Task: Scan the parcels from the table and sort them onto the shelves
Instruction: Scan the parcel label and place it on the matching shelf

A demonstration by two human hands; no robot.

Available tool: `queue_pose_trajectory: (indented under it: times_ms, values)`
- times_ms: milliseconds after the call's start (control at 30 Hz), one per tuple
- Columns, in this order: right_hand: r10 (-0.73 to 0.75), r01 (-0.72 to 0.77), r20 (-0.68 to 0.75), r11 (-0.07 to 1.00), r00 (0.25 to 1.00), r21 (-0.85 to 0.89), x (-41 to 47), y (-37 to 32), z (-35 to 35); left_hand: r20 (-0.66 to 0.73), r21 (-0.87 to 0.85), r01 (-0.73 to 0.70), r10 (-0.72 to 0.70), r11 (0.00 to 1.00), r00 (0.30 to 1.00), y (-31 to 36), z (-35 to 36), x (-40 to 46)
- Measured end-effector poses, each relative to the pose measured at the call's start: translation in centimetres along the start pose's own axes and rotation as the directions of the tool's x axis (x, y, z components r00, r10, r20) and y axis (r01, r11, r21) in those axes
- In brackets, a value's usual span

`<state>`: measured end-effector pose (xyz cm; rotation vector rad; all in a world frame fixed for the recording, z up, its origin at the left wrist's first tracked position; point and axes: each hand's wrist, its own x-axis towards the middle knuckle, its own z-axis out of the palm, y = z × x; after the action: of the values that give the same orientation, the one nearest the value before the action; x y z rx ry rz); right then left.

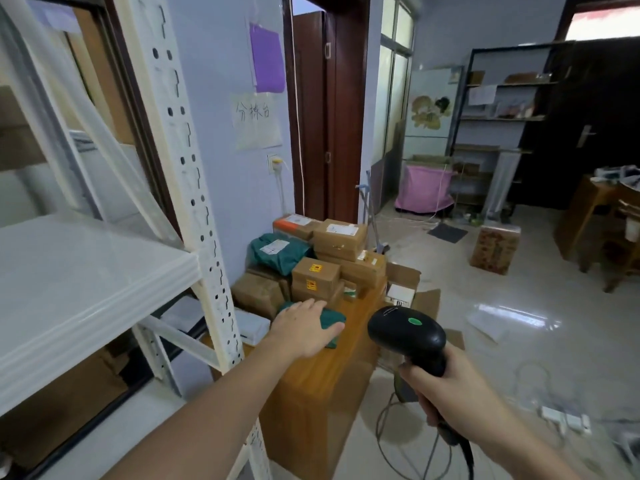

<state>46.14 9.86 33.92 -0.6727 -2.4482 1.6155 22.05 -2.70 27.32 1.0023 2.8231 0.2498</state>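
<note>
- A green parcel [334, 322] is covered by the flat, open left hand [304, 329].
- A scanner [407, 336] is gripped by the right hand [450, 386].
- The label is best turned toward the scanner.

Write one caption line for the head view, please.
Left hand on a green parcel; right hand holding a scanner.

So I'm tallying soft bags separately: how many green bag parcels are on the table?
2: one green bag parcel sits atop the pile near the wall; another lies under the left hand at the front. Others may be hidden behind boxes.
</note>
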Motion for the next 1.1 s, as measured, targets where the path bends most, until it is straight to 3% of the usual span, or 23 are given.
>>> queue_pose_trajectory:
  times_ms: [300, 533, 867, 1100]
  values:
    - [-0.003, 0.008, 0.076, 0.998, 0.997, -0.062, 12.7, 1.9, -3.7, 0.042, 0.023, 0.08, -0.081, 0.997, 0.996, -0.2, 2.8, 11.9]
    - [-0.043, 0.068, 0.265, 0.994, 0.963, -0.087, 23.3, 3.0, -7.0, 0.052, -0.01, 0.214, -0.213, 0.977, 0.976, 0.8, 5.4, 19.0]
    - [0.023, 0.068, 0.455, 0.981, 0.89, -0.182, 36.4, 4.8, -5.2, 0.085, -0.122, 0.498, -0.491, 0.859, 0.867, -3.9, 11.6, 26.1]
    - [0.032, 0.077, 0.475, 0.975, 0.879, -0.207, 43.0, 5.8, -2.9, 0.122, -0.125, 0.624, -0.613, 0.771, 0.781, -8.2, 15.4, 31.1]
